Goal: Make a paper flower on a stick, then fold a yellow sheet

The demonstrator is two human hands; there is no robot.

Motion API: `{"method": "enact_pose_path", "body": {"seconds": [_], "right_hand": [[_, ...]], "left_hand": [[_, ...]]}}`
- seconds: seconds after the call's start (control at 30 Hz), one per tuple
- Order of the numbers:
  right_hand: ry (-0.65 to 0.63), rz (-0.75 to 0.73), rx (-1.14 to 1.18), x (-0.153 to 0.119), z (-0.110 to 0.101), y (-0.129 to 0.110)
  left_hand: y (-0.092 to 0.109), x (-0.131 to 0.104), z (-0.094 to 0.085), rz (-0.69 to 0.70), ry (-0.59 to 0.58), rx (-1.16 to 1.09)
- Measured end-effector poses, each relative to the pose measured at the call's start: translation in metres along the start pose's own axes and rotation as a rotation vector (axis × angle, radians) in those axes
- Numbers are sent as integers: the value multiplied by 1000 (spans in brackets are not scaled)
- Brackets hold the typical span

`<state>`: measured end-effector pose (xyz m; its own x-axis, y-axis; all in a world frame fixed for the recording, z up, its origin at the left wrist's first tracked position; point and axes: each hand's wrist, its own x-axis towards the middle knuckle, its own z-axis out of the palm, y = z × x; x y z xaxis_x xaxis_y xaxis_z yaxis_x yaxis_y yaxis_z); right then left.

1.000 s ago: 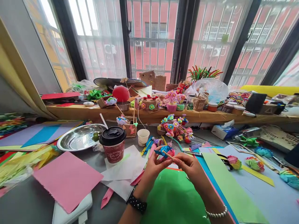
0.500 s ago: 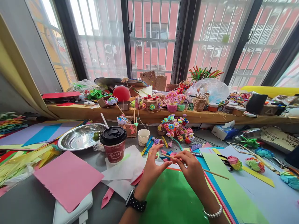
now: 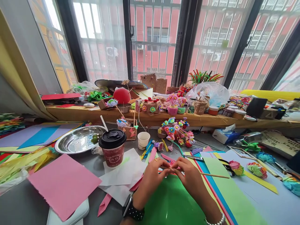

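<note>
A thin wooden stick (image 3: 215,176) lies nearly level across both hands, its right end sticking out past my right wrist. My left hand (image 3: 153,176) is closed, thumb and fingers pinched on the stick's left part. Close beside it, my right hand (image 3: 189,175) pinches the stick near the middle, the fingertips of both hands almost meeting. Beneath them lies a glossy green sheet (image 3: 173,203). Pink paper strips (image 3: 152,154) lie just beyond my fingers, and white paper (image 3: 122,175) is left of my left hand.
A lidded cup with a straw (image 3: 112,153), a small paper cup (image 3: 143,140) and a metal plate (image 3: 62,142) stand to the left. Colourful craft flowers (image 3: 175,128) are behind my hands. Scissors and paper flowers (image 3: 236,167) lie on sheets at the right. Pink paper (image 3: 65,184) is front left.
My left hand has gone from spread fingers near the stick's tip to a pinch on it. Both hands have lowered slightly, and the stick is now more level.
</note>
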<state>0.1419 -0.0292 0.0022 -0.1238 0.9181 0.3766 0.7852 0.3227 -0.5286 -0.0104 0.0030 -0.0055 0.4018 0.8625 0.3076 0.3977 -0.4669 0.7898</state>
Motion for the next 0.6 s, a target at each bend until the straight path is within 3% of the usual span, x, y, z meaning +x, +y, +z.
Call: {"method": "enact_pose_path", "body": {"seconds": [0.3, 0.6], "right_hand": [[-15, -20, -31, -1, 0, -2], [-98, 1, 67, -2, 3, -2]], "left_hand": [[2, 0, -1, 13, 8, 134], [-1, 0, -9, 11, -87, 153]]}}
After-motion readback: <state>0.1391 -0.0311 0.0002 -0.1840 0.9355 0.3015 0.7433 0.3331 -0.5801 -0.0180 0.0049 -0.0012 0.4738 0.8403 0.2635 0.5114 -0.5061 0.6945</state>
